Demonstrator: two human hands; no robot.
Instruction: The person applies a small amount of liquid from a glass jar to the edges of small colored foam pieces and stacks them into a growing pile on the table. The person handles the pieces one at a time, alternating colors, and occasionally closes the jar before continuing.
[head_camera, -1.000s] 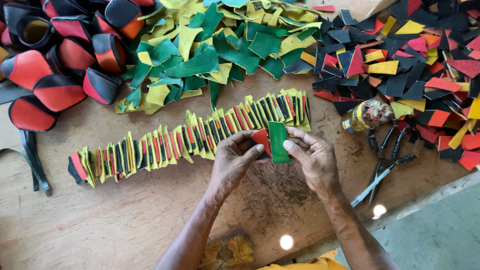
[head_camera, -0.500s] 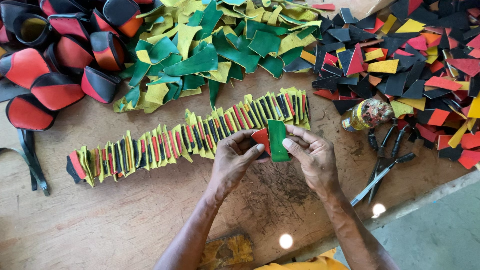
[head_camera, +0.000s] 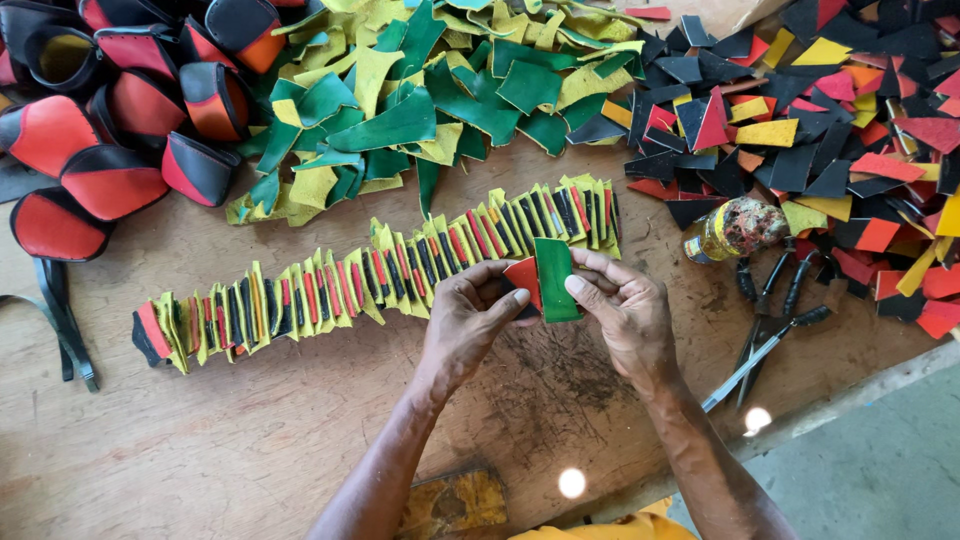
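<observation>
A scarred wooden worktable (head_camera: 200, 440) fills most of the frame, heaped along its top edge with cut leather: a pile of green and yellow pieces (head_camera: 420, 100) at upper centre, a spread of black, red and yellow pieces (head_camera: 830, 130) at upper right, and about eight or nine finished red-and-black pouches (head_camera: 110, 110) at upper left. Across the middle runs one long overlapped row of assembled sets (head_camera: 380, 265), too many to count, which suggests much of the joining is done while the loose heaps show plenty left. At right of centre lie one small glue bottle (head_camera: 735, 228) on its side and two pairs of scissors or pliers (head_camera: 765, 320). At centre, the left hand (head_camera: 470, 320) pinches a red piece (head_camera: 522, 277) and the right hand (head_camera: 625, 315) pinches a green piece (head_camera: 553, 278), the two pieces pressed together just below the row's right end.
</observation>
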